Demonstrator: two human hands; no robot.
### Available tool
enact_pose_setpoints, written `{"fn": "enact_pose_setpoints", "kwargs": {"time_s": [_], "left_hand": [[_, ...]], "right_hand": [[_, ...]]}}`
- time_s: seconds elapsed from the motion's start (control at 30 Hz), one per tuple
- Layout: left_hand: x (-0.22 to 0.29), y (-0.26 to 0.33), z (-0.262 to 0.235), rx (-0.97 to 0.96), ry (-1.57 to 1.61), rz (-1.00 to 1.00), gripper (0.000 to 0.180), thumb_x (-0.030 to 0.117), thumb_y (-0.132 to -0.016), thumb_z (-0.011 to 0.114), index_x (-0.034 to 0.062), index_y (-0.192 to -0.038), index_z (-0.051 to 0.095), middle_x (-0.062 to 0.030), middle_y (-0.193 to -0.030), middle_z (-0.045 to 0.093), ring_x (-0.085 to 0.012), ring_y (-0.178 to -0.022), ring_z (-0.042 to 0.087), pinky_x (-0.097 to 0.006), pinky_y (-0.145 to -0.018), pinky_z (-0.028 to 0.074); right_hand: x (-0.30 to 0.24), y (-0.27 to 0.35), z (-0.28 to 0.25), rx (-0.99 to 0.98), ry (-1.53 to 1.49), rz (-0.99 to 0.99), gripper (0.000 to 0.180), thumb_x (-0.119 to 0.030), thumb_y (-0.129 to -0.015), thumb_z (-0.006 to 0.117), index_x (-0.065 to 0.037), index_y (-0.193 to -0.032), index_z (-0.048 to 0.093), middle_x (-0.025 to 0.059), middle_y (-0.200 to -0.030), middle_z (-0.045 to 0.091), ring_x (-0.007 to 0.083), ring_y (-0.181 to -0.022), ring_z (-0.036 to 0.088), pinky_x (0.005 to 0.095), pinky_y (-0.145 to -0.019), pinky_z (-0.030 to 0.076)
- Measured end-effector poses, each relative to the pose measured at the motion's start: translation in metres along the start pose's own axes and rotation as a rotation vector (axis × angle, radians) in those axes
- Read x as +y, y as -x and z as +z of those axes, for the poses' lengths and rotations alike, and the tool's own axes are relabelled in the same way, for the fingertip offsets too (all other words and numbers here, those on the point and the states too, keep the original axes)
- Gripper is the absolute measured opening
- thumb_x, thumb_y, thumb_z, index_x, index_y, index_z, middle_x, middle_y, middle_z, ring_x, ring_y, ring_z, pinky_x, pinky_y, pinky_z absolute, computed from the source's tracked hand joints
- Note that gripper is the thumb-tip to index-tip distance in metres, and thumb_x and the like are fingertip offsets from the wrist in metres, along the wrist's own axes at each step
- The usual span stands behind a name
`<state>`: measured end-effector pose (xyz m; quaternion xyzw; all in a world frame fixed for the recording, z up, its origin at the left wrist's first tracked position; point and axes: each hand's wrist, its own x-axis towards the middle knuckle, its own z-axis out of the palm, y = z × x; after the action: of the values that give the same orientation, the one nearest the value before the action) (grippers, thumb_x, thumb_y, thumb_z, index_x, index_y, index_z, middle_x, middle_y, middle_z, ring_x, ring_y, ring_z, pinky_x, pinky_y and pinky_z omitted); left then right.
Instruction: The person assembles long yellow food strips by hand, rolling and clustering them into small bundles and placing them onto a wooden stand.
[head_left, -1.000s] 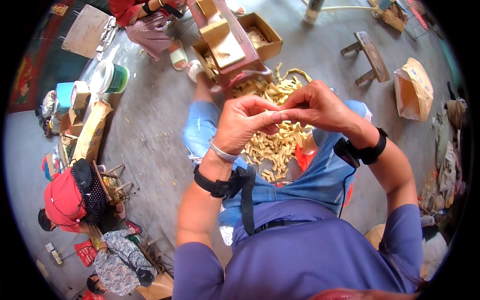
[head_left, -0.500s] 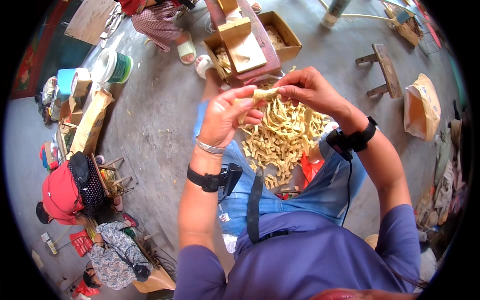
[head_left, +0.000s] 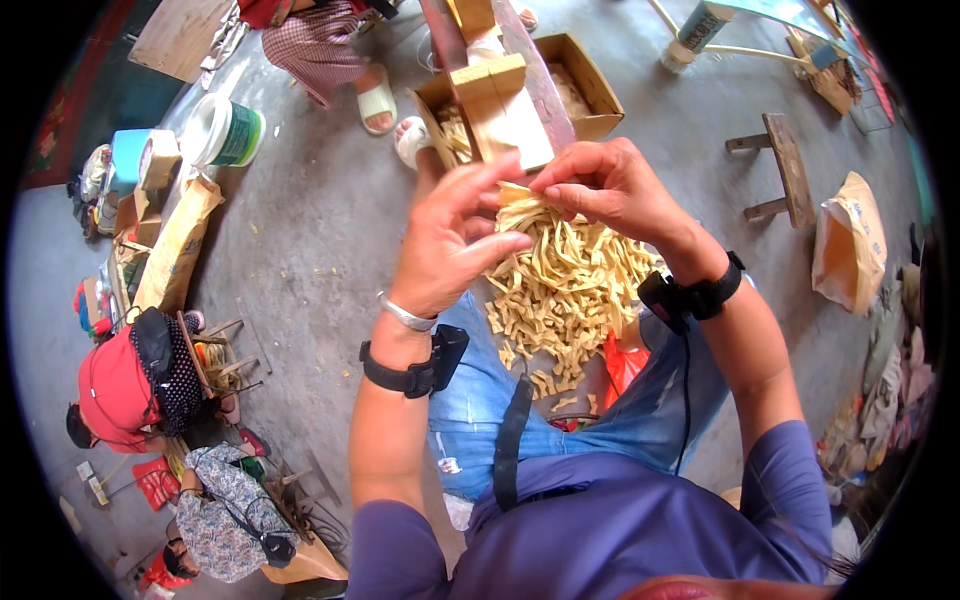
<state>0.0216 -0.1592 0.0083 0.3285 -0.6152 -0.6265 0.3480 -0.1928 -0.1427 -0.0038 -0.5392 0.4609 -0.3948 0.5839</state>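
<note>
- The left hand (head_left: 450, 250) and right hand (head_left: 610, 190) meet above the lap, fingers (head_left: 500, 243) of both pinched on one pale folded strip (head_left: 515, 192) held between them; the fold looks only partly made.
- Just below the fingers, a heap of similar tan strips (head_left: 570, 290) lies on the lap, apparently a large stock, though I cannot tell worked pieces from unworked ones.
- Beyond the fingers stands an open cardboard box (head_left: 590, 90) holding more pale pieces, with a wooden block (head_left: 505, 105) across it.
- Judging from the heap, much of the work looks left to do.
- Far to the left of the fingers, other people sit on the concrete floor (head_left: 300, 250).
</note>
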Motion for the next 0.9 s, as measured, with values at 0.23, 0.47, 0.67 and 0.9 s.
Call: {"fn": "enact_pose_setpoints", "kwargs": {"time_s": [0.23, 0.47, 0.67, 0.9], "left_hand": [[-0.002, -0.011, 0.008, 0.150, 0.159, -0.062, 0.034, -0.010, -0.073, 0.069, -0.0055, -0.106, 0.063, -0.0072, -0.097, 0.060, -0.0128, -0.083, 0.063, -0.023, -0.073, 0.055], [-0.021, -0.017, -0.012, 0.194, 0.148, -0.206, 0.024, -0.004, -0.080, 0.067, -0.0045, -0.103, 0.064, -0.0073, -0.087, 0.064, -0.0125, -0.072, 0.063, -0.024, -0.064, 0.056], [-0.020, -0.034, -0.002, 0.226, 0.268, -0.052, 0.041, -0.001, -0.082, 0.066, -0.0035, -0.121, 0.054, -0.0101, -0.097, 0.063, -0.0149, -0.076, 0.064, -0.026, -0.068, 0.057], [-0.028, -0.049, -0.014, 0.212, 0.200, -0.140, 0.019, -0.001, -0.083, 0.065, -0.0054, -0.102, 0.065, -0.0104, -0.084, 0.065, -0.0152, -0.070, 0.066, -0.024, -0.065, 0.056]], "right_hand": [[0.014, -0.014, -0.002, 0.007, 0.167, -0.256, 0.022, -0.011, -0.076, 0.076, -0.001, -0.095, 0.069, 0.0017, -0.078, 0.065, 0.0070, -0.074, 0.058, 0.0229, -0.062, 0.046], [0.004, -0.023, -0.001, 0.100, 0.272, -0.238, 0.016, -0.009, -0.075, 0.075, -0.005, -0.090, 0.071, 0.0035, -0.074, 0.065, 0.0102, -0.070, 0.060, 0.0262, -0.060, 0.046], [0.020, -0.034, -0.005, 0.134, 0.051, -0.077, 0.014, -0.012, -0.084, 0.068, 0.000, -0.092, 0.067, -0.0036, -0.063, 0.056, 0.0043, -0.058, 0.052, 0.0227, -0.050, 0.042], [0.025, -0.044, -0.008, 0.100, -0.077, 0.039, 0.017, -0.014, -0.085, 0.067, 0.002, -0.088, 0.067, 0.0007, -0.065, 0.060, 0.0046, -0.058, 0.053, 0.0201, -0.050, 0.043]]}}
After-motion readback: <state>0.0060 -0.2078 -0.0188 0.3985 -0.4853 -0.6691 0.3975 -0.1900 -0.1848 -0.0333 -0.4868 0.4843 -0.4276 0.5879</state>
